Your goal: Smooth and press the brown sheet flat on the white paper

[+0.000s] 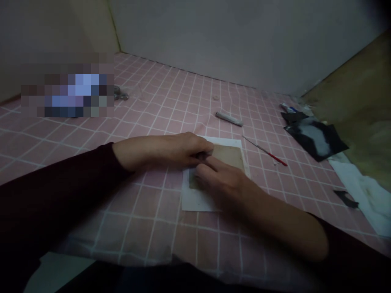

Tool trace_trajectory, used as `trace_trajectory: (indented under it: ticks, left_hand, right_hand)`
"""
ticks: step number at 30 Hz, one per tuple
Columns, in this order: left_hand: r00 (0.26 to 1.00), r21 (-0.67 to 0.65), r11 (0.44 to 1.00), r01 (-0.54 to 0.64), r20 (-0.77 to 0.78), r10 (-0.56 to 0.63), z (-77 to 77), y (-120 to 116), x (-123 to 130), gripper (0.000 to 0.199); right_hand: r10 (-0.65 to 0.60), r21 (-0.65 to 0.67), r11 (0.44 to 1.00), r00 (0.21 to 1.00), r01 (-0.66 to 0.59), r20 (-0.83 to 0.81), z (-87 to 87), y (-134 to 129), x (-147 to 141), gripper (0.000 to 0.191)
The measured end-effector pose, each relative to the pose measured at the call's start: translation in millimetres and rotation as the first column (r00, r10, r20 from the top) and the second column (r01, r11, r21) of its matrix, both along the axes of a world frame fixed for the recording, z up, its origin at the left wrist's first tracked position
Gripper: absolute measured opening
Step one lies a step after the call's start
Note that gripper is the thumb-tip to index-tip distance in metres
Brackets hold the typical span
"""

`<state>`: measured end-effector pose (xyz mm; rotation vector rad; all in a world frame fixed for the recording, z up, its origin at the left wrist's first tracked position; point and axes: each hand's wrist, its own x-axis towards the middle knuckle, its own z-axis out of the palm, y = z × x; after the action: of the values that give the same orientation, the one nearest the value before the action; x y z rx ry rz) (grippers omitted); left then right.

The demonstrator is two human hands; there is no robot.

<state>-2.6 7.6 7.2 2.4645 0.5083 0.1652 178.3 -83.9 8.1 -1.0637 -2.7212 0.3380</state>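
Observation:
My left hand (190, 147) and my right hand (225, 179) meet over a flat beige sheet (230, 154), their fingers curled and pressed together. Something small and dark (202, 156) shows between the fingertips, too hidden and dim to name. Under the beige sheet lies a larger piece of white paper (195, 203) on the table. To the right of my hands rests a thin tool (269, 153) with a red handle and a slender metal shaft. A grey tube-like stick (229, 119) lies beyond the paper.
A pink checked cloth (146, 228) covers the table. At the right are black sheets (317, 136) bearing grey powder, a white cloth or paper (363, 191) and a notched black scrap (346, 198). Small metallic items (121, 94) sit back left beside a blurred-out patch. Walls bound the back and right.

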Motion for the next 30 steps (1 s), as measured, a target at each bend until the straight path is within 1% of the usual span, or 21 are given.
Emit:
trace_trajectory:
  ticks: [3, 4, 6, 8, 10, 12, 15, 17, 20, 22, 23, 26, 28, 30]
  left_hand:
    - [1.0, 0.011, 1.0, 0.01, -0.001, -0.009, 0.5, 0.4, -0.1, 0.003]
    - [1.0, 0.013, 1.0, 0.01, -0.003, -0.01, 0.2, 0.6, -0.1, 0.003]
    - [1.0, 0.013, 1.0, 0.007, 0.001, -0.007, -0.9, 1.1, -0.2, 0.002]
    - [1.0, 0.007, 1.0, -0.001, 0.013, 0.001, -1.8, 1.1, -0.3, 0.002]
    - [1.0, 0.002, 1.0, -0.002, 0.022, 0.002, -1.8, 0.6, -0.3, 0.002]
    - [1.0, 0.005, 1.0, 0.006, 0.027, -0.006, -1.4, 0.0, -0.2, 0.002]
    - [1.0, 0.016, 1.0, 0.01, 0.023, -0.01, -1.2, -0.1, 0.2, 0.002]
    - [1.0, 0.014, 1.0, 0.007, 0.014, -0.007, -1.2, 0.5, 0.2, 0.002]
    - [1.0, 0.012, 1.0, 0.001, -0.007, -0.001, -0.6, 1.2, 0.1, 0.004]
    - [1.0, 0.013, 1.0, -0.001, -0.011, 0.001, 0.3, 1.0, 0.1, 0.004]
    - [1.0, 0.016, 1.0, 0.001, -0.006, -0.001, 0.5, 0.7, 0.3, 0.003]
    - [1.0, 0.026, 1.0, -0.002, 0.004, 0.002, 0.0, 0.1, 0.7, 0.003]
    - [1.0, 0.022, 1.0, -0.001, 0.006, 0.001, -1.0, 0.0, 0.9, 0.003]
    - [1.0, 0.008, 1.0, -0.006, 0.007, 0.006, -1.7, 0.0, 0.9, 0.002]
  right_hand:
    - [-0.07, -0.073, 0.994, 0.994, 0.076, 0.078, 8.9, -1.7, 10.1, 0.013]
    - [-0.098, -0.05, 0.993, 0.992, 0.102, 0.078, 9.6, -2.1, 10.7, 0.013]
    - [-0.089, -0.006, 0.996, 0.995, 0.09, 0.041, 6.5, -1.9, 6.7, 0.012]
    - [-0.037, 0.046, 0.998, 0.999, 0.038, -0.022, 1.1, -0.5, 0.6, 0.013]
    - [0.007, 0.065, 0.998, 0.999, -0.004, -0.052, -0.8, 1.0, -0.5, 0.014]
    - [-0.006, 0.027, 1.0, 1.0, 0.006, -0.002, 2.4, 1.0, 4.8, 0.015]
    - [-0.086, 0.002, 0.996, 0.99, 0.086, 0.111, 8.7, -1.3, 11.8, 0.013]
    - [-0.093, 0.038, 0.995, 0.992, 0.089, 0.09, 7.9, -2.4, 7.9, 0.012]
    - [-0.006, 0.101, 0.995, 1.0, 0.007, -0.008, 2.6, -0.7, -2.3, 0.015]
    - [0.027, 0.101, 0.995, 1.0, -0.026, -0.014, 2.5, 1.5, -2.2, 0.016]
    - [0.009, 0.053, 0.999, 1.0, -0.011, 0.027, 3.9, 2.4, 0.5, 0.016]
    - [-0.088, 0.017, 0.996, 0.988, 0.087, 0.123, 8.4, 3.0, 9.6, 0.014]
    - [-0.089, 0.032, 0.996, 0.992, 0.086, 0.093, 6.9, 2.3, 8.7, 0.013]
    - [-0.052, 0.045, 0.998, 0.999, 0.051, 0.006, 2.0, 2.0, 2.8, 0.013]
